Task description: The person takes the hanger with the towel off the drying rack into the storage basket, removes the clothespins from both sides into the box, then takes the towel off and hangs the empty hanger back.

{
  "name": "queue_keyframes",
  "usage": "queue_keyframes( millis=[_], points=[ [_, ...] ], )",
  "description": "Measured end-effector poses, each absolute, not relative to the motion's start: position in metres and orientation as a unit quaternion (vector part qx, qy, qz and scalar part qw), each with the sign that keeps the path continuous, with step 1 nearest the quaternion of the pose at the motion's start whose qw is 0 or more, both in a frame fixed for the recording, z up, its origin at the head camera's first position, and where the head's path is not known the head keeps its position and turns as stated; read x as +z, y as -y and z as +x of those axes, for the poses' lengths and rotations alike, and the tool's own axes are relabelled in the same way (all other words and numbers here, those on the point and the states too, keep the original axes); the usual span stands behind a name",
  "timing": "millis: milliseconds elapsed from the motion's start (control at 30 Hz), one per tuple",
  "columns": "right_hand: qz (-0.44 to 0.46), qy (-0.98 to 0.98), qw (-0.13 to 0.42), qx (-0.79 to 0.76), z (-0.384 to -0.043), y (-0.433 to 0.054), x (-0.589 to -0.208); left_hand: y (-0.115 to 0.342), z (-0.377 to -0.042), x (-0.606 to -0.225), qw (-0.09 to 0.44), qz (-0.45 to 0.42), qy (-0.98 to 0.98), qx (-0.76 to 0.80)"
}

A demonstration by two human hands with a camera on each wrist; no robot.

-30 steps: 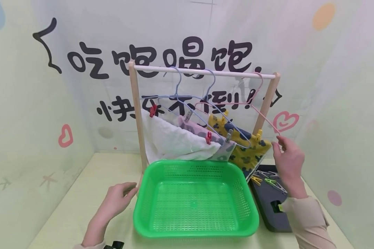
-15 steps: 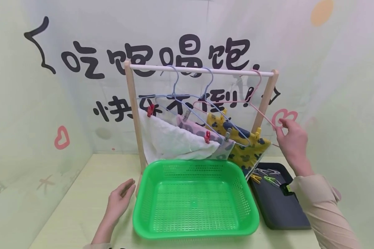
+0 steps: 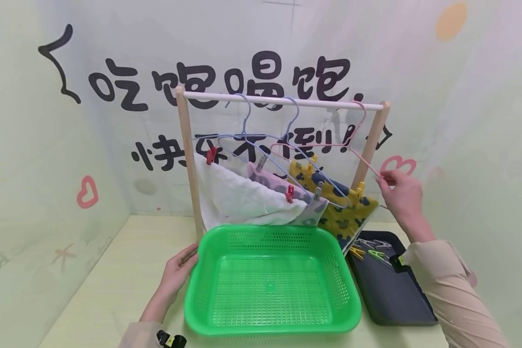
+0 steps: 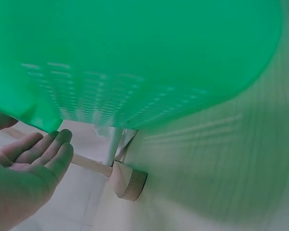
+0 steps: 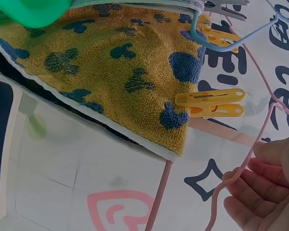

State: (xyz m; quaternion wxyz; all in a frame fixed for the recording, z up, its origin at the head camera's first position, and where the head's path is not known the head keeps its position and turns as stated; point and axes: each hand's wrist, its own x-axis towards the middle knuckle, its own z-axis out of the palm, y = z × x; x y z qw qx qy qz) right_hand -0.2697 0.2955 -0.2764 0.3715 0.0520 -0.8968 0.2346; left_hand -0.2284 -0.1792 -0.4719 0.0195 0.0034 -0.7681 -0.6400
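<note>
Pink hanger [image 3: 360, 155] is pinched at its end by our right hand [image 3: 398, 193]; our left hand [image 3: 179, 271], fingers straight, touches the green basket's [image 3: 269, 282] left rim.

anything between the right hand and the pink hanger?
Nothing visible. The right hand is already on the pink hanger, fingers curled round its right end. The yellow towel and its yellow clip sit further left along the hanger, clear of the grip.
</note>
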Motion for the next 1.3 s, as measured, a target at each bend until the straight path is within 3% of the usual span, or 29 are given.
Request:
queue_keyframes(
  millis=[500,967,1300],
  points=[
    [0.011,0.889,0.321,0.325,-0.27,-0.296,-0.272,0.176,-0.23,-0.474,0.009,0.023,0.746,-0.665],
    [-0.009,0.847,0.375,0.377,-0.257,-0.313,-0.254,0.173,-0.229,-0.475,0.008,0.034,0.741,-0.67],
    [-0.064,0.852,0.362,0.373,-0.224,-0.339,-0.242,0.173,-0.229,-0.474,0.009,0.034,0.737,-0.675]
  ],
)
